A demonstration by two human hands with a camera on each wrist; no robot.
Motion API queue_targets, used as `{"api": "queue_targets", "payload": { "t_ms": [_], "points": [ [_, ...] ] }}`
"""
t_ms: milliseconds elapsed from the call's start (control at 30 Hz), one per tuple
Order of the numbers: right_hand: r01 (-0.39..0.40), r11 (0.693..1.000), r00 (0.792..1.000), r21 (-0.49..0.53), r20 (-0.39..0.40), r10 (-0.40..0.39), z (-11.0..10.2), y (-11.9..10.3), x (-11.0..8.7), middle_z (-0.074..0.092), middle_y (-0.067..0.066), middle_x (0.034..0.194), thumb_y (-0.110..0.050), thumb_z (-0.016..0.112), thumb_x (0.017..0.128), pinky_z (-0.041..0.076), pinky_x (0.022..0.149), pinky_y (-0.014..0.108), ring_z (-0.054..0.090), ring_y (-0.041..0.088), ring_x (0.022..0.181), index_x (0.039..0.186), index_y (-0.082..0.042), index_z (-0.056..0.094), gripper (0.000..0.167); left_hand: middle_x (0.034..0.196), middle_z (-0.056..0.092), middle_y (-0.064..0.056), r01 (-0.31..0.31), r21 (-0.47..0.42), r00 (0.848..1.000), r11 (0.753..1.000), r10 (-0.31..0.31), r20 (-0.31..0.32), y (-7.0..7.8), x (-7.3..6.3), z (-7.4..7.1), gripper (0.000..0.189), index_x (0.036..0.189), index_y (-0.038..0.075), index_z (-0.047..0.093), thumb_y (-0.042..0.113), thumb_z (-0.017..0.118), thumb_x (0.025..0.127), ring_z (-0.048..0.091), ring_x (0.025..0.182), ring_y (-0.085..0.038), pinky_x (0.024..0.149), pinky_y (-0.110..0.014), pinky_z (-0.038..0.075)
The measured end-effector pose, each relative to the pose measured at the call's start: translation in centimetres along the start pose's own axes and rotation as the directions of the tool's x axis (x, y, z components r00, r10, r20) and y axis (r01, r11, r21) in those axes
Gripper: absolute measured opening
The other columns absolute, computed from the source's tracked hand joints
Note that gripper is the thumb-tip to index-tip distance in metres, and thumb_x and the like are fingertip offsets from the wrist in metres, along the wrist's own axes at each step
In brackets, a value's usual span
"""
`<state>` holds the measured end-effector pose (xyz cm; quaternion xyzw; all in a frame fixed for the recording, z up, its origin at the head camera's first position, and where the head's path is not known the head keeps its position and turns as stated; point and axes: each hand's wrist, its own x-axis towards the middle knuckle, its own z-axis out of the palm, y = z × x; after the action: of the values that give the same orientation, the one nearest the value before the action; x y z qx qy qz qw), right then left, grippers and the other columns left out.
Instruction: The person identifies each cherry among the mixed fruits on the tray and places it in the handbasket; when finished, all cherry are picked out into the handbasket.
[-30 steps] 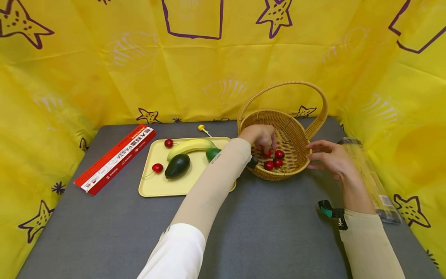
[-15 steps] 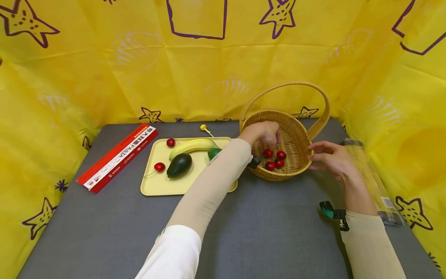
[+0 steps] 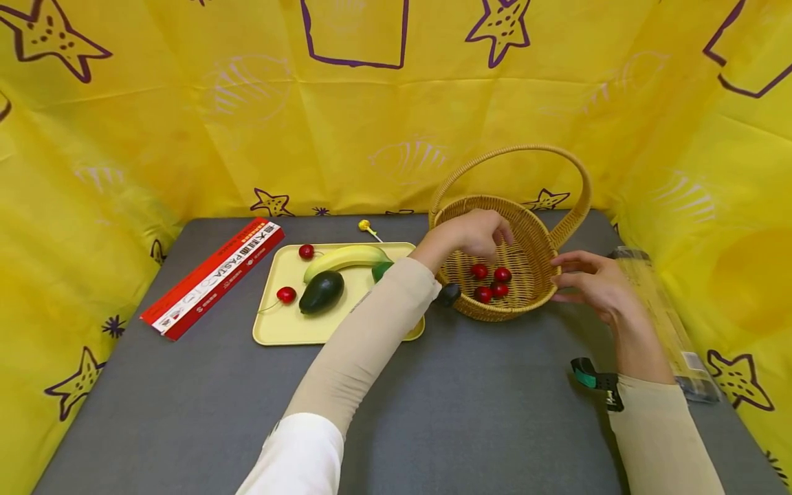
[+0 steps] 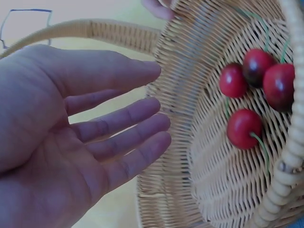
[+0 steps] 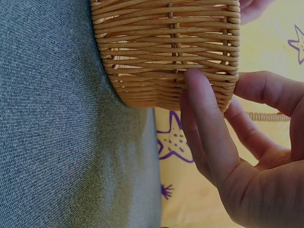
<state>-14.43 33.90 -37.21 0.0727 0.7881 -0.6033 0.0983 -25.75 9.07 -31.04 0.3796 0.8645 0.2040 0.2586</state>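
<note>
My left hand [image 3: 476, 232] is over the wicker basket [image 3: 459, 308], its fingers extended and nothing in them. In the left wrist view, the palm of that hand [image 4: 90, 128] shows bare beside the basket wall [image 4: 166, 118]. Several red cherries [image 3: 500, 289] with green stems lie together on the basket floor, apart from the fingers. At the basket's right side, my right hand [image 3: 594, 282] holds the rim. In the right wrist view, one fingertip [image 5: 197, 78] presses the woven outer wall while another digit meets the rim.
Left of the basket, a pale yellow tray [image 3: 281, 333] carries a banana [image 3: 343, 257], an avocado [image 3: 322, 292], two cherries [image 3: 286, 295] and a partly hidden green item [image 3: 380, 271]. A red pasta box [image 3: 213, 278], a yellow lollipop [image 3: 365, 225] and a clear flat package [image 3: 665, 320] lie around.
My left hand has come up off the cherries, its fingers loosening and shifting slightly right. Another cherry now lies released with the others. The right hand stays at the rim.
</note>
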Motion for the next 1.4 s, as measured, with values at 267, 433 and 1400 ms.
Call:
{"api": "queue_targets", "payload": {
  "t_ms": [267,433,1400],
  "points": [
    [0.007,1.0,1.0,-0.011,0.003,-0.007,0.0,0.0,-0.1,0.066,-0.004,0.109,-0.003,0.07,0.098,0.065,0.078,0.038,0.073,0.011,0.089,0.128,-0.002,0.061,0.032,0.123,0.068,0.0,-0.119,-0.077,0.99,0.99,0.113,-0.085,1.0,-2.3,-0.1,0.04,0.132,0.016,0.068,0.013,0.076,0.092,0.062,0.114,-0.014,0.093,-0.023,0.052],
    [0.009,1.0,1.0,-0.004,0.005,-0.009,0.0,-0.1,-0.1,0.065,-0.003,0.109,-0.004,0.07,0.097,0.065,0.077,0.037,0.072,0.011,0.088,0.127,-0.002,0.062,0.031,0.118,0.07,-0.001,-0.188,-0.12,0.977,0.975,0.174,-0.12,1.4,-4.1,-0.2,0.036,0.13,0.015,0.068,0.012,0.075,0.095,0.067,0.109,-0.013,0.092,-0.021,0.052],
    [0.001,1.0,1.0,0.013,0.014,-0.001,0.2,-0.2,-0.2,0.067,-0.007,0.108,-0.002,0.07,0.097,0.065,0.077,0.036,0.073,0.011,0.087,0.116,-0.017,0.07,0.024,0.111,0.072,0.002,-0.371,-0.323,0.904,0.871,0.26,-0.338,-2.4,-14.5,1.6,0.028,0.121,0.014,0.072,0.007,0.076,0.094,0.069,0.098,-0.01,0.089,-0.026,0.06]
  ]
}}
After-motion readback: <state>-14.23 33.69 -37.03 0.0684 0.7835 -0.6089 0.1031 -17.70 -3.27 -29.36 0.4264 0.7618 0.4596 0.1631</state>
